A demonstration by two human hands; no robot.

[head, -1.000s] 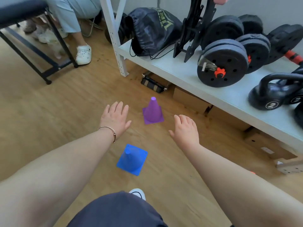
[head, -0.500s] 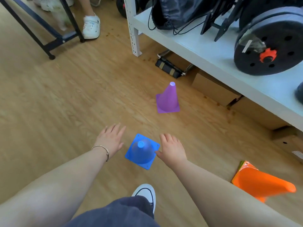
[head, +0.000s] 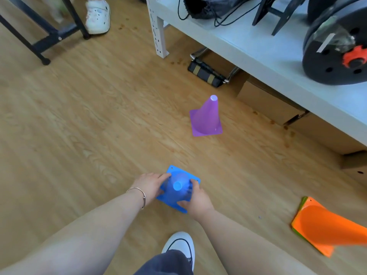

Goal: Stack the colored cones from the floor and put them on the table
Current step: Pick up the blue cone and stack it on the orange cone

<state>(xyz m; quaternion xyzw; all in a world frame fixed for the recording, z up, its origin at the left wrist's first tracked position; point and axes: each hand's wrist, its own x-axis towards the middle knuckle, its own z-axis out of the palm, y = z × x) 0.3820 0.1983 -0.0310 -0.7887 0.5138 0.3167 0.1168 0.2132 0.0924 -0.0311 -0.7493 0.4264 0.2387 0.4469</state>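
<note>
The blue cone [head: 178, 188] stands upright on the wooden floor [head: 89, 126] just ahead of the person's white shoe [head: 179, 244], seen almost straight down so its round, paler tip sits in the middle of its square base plate. Both hands are curled around its body — the left hand [head: 150, 185], with a thin bracelet [head: 140, 195] at the wrist, cups the left side, and the right hand [head: 195, 199] wraps the right side with its fingertips [head: 190, 188] pressed on the cone wall. Farther off, well apart from the hands, the purple cone [head: 207, 119] stands upright on its own square base, its open tip pale. At the right edge an orange cone [head: 327, 225] lies on its side on the floor, with a greenish edge showing behind its base (what that belongs to cannot be told). The white tabletop [head: 278, 62] along the upper right carries a black weight plate [head: 335, 54] with an orange collar and a dark bag [head: 208, 6] — no cones on it.
</note>
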